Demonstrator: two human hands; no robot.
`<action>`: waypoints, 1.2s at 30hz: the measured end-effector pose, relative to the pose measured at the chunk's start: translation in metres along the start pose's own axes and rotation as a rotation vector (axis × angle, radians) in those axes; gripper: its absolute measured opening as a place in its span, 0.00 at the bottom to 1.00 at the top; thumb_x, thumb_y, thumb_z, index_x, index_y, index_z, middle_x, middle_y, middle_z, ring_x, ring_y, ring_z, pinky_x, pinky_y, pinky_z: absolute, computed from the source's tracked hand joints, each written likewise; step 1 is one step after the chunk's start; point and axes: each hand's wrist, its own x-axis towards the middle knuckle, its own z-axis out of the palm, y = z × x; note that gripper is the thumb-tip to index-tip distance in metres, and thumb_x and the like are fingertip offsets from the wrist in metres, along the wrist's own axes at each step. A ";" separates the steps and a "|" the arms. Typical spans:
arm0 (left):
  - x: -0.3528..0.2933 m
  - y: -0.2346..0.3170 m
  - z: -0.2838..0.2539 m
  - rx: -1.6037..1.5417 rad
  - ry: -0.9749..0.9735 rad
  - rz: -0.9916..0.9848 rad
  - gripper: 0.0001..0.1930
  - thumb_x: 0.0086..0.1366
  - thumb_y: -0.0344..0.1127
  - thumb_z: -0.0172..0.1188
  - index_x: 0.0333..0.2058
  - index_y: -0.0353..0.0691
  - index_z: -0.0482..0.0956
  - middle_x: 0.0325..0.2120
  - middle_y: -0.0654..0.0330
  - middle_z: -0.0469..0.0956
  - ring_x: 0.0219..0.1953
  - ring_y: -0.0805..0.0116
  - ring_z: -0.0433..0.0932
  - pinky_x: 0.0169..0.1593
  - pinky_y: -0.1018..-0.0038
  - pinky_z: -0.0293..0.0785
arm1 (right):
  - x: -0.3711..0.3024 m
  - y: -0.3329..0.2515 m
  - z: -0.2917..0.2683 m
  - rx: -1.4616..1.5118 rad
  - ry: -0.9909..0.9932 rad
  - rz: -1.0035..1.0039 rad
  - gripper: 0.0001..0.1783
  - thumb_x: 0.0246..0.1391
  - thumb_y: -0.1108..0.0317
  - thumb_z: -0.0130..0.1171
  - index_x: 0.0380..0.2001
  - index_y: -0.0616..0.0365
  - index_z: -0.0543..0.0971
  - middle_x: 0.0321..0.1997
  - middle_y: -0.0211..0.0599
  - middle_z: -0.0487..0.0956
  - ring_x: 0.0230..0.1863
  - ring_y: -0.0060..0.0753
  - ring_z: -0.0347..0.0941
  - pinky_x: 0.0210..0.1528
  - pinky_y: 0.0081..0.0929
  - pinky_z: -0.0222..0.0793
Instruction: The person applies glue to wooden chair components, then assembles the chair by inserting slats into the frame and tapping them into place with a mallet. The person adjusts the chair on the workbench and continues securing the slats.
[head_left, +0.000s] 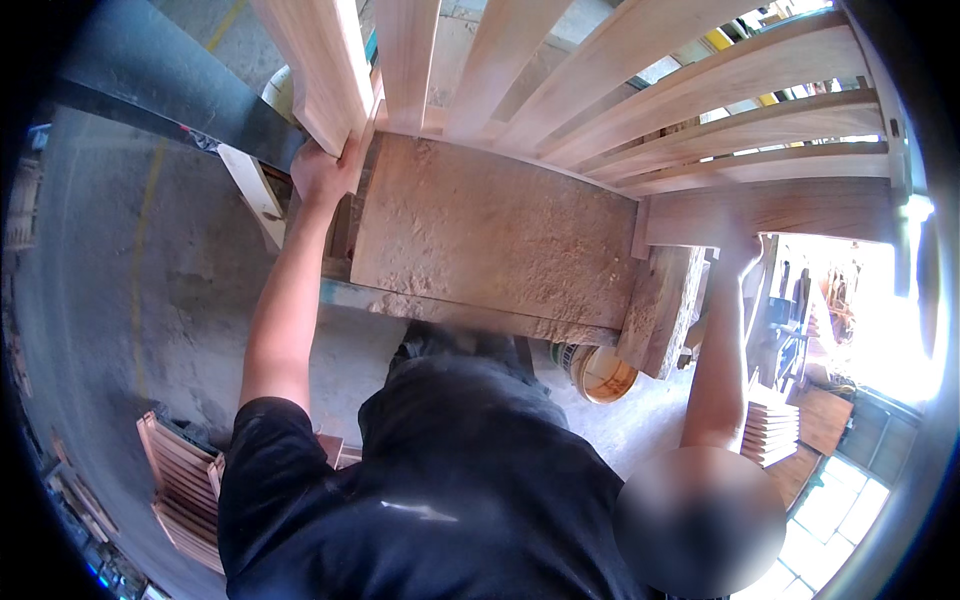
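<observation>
A pale slatted wooden frame (590,75) stands tilted over the far side of a wooden work board (490,230) strewn with sawdust and shavings. My left hand (325,175) is closed around the lower end of the frame's thick left-hand piece. On the other side, my right hand (740,254) grips the lower edge of the frame's wide right-hand board, its fingers mostly hidden behind the wood. Both arms are stretched far forward, one at each end of the frame.
A dark beam (175,75) runs in from the upper left, near my left hand. Under the bench's right end is a bucket (603,375). Slatted wooden pieces (185,490) stand at lower left; a stack of wood (770,425) lies at right.
</observation>
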 end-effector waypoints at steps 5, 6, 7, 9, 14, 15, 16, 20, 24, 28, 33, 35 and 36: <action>-0.002 -0.011 -0.004 0.034 -0.089 0.000 0.19 0.59 0.50 0.64 0.26 0.36 0.84 0.25 0.45 0.82 0.31 0.44 0.82 0.35 0.55 0.78 | -0.004 -0.017 0.012 -0.157 -0.005 0.004 0.08 0.57 0.76 0.64 0.39 0.66 0.82 0.37 0.35 0.82 0.38 0.21 0.77 0.40 0.23 0.75; -0.001 -0.013 -0.008 0.041 -0.146 -0.010 0.19 0.59 0.50 0.64 0.26 0.37 0.84 0.26 0.45 0.82 0.32 0.44 0.82 0.36 0.55 0.78 | -0.005 -0.018 0.010 -0.224 -0.024 -0.010 0.08 0.57 0.75 0.64 0.39 0.66 0.82 0.37 0.34 0.82 0.37 0.21 0.77 0.39 0.23 0.75; 0.005 -0.010 -0.012 0.046 -0.199 -0.016 0.19 0.59 0.51 0.64 0.26 0.38 0.84 0.26 0.45 0.82 0.33 0.44 0.83 0.36 0.55 0.78 | -0.002 -0.017 0.005 -0.291 -0.039 -0.025 0.08 0.57 0.75 0.64 0.39 0.65 0.82 0.37 0.34 0.82 0.37 0.21 0.77 0.39 0.23 0.75; 0.011 -0.005 -0.021 0.087 -0.244 0.030 0.19 0.58 0.52 0.65 0.30 0.38 0.84 0.29 0.46 0.83 0.34 0.44 0.82 0.37 0.55 0.78 | 0.000 -0.011 0.004 -0.309 -0.044 -0.031 0.07 0.57 0.74 0.64 0.38 0.63 0.82 0.35 0.32 0.81 0.36 0.21 0.76 0.37 0.23 0.74; 0.010 -0.002 -0.014 0.208 -0.254 -0.050 0.20 0.55 0.54 0.65 0.28 0.40 0.83 0.27 0.47 0.83 0.33 0.44 0.82 0.36 0.56 0.78 | 0.014 0.016 -0.009 -0.426 -0.114 -0.066 0.14 0.56 0.69 0.66 0.44 0.65 0.83 0.42 0.35 0.84 0.41 0.24 0.80 0.43 0.23 0.75; 0.010 -0.005 -0.008 0.212 -0.236 -0.006 0.20 0.55 0.54 0.65 0.25 0.40 0.83 0.24 0.48 0.82 0.31 0.45 0.83 0.34 0.56 0.79 | 0.022 0.030 -0.025 -0.587 -0.153 -0.118 0.15 0.56 0.69 0.66 0.45 0.65 0.83 0.44 0.35 0.85 0.43 0.24 0.81 0.45 0.23 0.76; 0.013 -0.005 -0.008 0.234 -0.212 0.031 0.20 0.54 0.53 0.65 0.22 0.39 0.83 0.21 0.48 0.81 0.29 0.46 0.83 0.33 0.56 0.79 | 0.026 0.033 -0.027 -0.726 -0.195 -0.176 0.16 0.57 0.68 0.66 0.46 0.65 0.83 0.47 0.35 0.85 0.46 0.25 0.81 0.48 0.23 0.76; 0.010 -0.005 -0.010 0.183 -0.158 0.040 0.20 0.56 0.53 0.64 0.20 0.40 0.82 0.20 0.48 0.81 0.27 0.47 0.82 0.31 0.56 0.78 | 0.022 0.025 -0.014 -0.778 -0.182 -0.130 0.16 0.57 0.68 0.65 0.47 0.65 0.83 0.47 0.35 0.85 0.47 0.25 0.81 0.49 0.24 0.76; 0.008 -0.004 -0.013 0.189 -0.178 0.062 0.20 0.58 0.51 0.63 0.20 0.39 0.82 0.19 0.48 0.80 0.27 0.46 0.82 0.30 0.56 0.77 | 0.022 0.006 -0.003 -0.821 -0.178 -0.117 0.16 0.58 0.68 0.64 0.47 0.65 0.83 0.47 0.35 0.85 0.47 0.26 0.81 0.51 0.24 0.75; 0.006 -0.008 -0.013 0.127 -0.152 0.117 0.18 0.58 0.49 0.63 0.21 0.39 0.82 0.19 0.48 0.80 0.26 0.46 0.81 0.29 0.56 0.76 | 0.022 0.003 -0.003 -1.000 -0.214 -0.171 0.16 0.58 0.69 0.63 0.48 0.64 0.82 0.47 0.35 0.85 0.48 0.26 0.81 0.53 0.24 0.75; 0.006 -0.009 -0.010 0.036 -0.112 0.157 0.18 0.58 0.49 0.64 0.25 0.38 0.82 0.22 0.49 0.81 0.28 0.46 0.82 0.31 0.56 0.77 | 0.016 0.003 -0.011 -1.446 -0.285 -0.374 0.16 0.59 0.69 0.61 0.49 0.64 0.82 0.47 0.35 0.85 0.48 0.27 0.81 0.55 0.25 0.75; 0.004 -0.009 -0.010 0.027 -0.127 0.114 0.18 0.59 0.50 0.64 0.27 0.38 0.83 0.24 0.49 0.81 0.29 0.46 0.82 0.33 0.55 0.78 | 0.008 -0.006 -0.012 -1.290 -0.276 -0.291 0.18 0.58 0.67 0.63 0.50 0.64 0.81 0.48 0.36 0.84 0.48 0.27 0.80 0.53 0.25 0.74; 0.003 -0.013 -0.010 0.044 -0.148 0.094 0.18 0.59 0.50 0.64 0.28 0.38 0.83 0.24 0.48 0.81 0.30 0.46 0.82 0.33 0.55 0.78 | 0.006 -0.010 -0.010 -1.074 -0.246 -0.194 0.19 0.58 0.66 0.64 0.50 0.64 0.81 0.48 0.36 0.84 0.47 0.28 0.80 0.53 0.25 0.74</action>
